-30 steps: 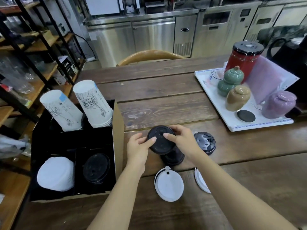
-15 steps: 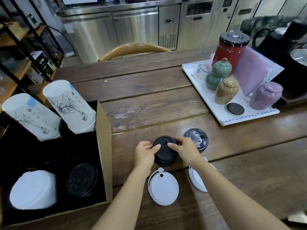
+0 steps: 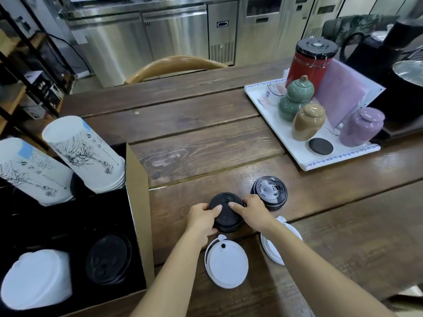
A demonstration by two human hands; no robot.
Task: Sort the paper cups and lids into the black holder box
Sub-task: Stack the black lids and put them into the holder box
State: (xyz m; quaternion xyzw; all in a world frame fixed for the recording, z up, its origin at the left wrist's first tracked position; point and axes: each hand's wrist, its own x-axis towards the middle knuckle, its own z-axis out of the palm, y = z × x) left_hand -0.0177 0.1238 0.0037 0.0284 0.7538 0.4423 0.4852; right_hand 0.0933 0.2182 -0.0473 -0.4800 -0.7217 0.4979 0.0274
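Two white lids point(image 3: 226, 264) are lying nearest on the wooden surface point(image 3: 206, 145). Just beyond, the left hand point(image 3: 202, 219) and right hand point(image 3: 254, 211) are gripping a stack of black lids point(image 3: 226, 213). The black holder box point(image 3: 68, 225) is sitting to the left, cups leaning at its far end.

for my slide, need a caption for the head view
Both hands, left hand and right hand, press a stack of black lids together.
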